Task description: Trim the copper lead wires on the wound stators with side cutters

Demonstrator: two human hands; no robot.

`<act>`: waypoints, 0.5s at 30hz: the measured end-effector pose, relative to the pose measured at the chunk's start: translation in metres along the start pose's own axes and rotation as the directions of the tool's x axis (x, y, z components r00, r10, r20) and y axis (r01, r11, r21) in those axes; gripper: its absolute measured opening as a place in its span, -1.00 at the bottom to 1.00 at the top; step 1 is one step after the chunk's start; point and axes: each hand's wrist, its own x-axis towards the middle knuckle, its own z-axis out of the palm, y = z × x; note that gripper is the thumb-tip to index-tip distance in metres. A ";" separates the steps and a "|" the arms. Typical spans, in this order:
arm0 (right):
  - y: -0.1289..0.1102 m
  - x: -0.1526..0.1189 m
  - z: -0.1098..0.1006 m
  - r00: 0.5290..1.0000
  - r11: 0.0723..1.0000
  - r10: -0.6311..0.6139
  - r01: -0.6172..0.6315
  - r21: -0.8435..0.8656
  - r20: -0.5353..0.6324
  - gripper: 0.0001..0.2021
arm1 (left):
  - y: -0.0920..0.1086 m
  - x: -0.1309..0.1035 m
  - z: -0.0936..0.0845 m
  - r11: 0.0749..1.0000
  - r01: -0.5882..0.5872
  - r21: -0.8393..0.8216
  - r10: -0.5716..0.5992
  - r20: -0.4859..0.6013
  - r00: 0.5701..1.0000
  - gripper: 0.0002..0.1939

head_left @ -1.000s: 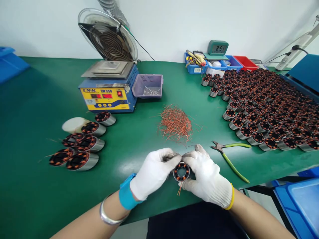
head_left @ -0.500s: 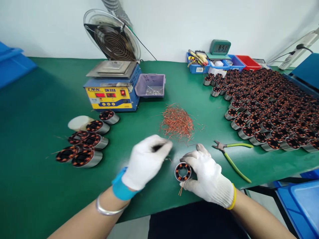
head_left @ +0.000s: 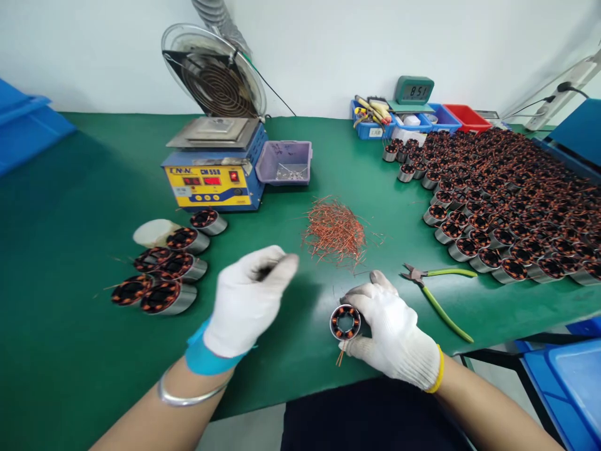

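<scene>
White-gloved right hand [head_left: 387, 332] grips the stator [head_left: 335, 322] at its left, partly hiding it; left hand [head_left: 248, 295] curled closed, any contents indiscernible.

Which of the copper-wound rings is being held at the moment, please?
The lone ring in the grip of the right hand; no hand touches the small group on the left or the large group on the right.

6 stators [head_left: 178, 266] stand left of the wire pile [head_left: 334, 230]; 1 stator [head_left: 341, 310] is before it; cutters [head_left: 416, 275] lie right.
</scene>
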 end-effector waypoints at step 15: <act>0.000 -0.002 0.005 0.998 0.999 -0.036 0.035 -0.023 -0.055 -0.53 | -0.002 -0.009 0.022 0.967 0.080 -0.242 -0.026 0.219 0.975 -0.76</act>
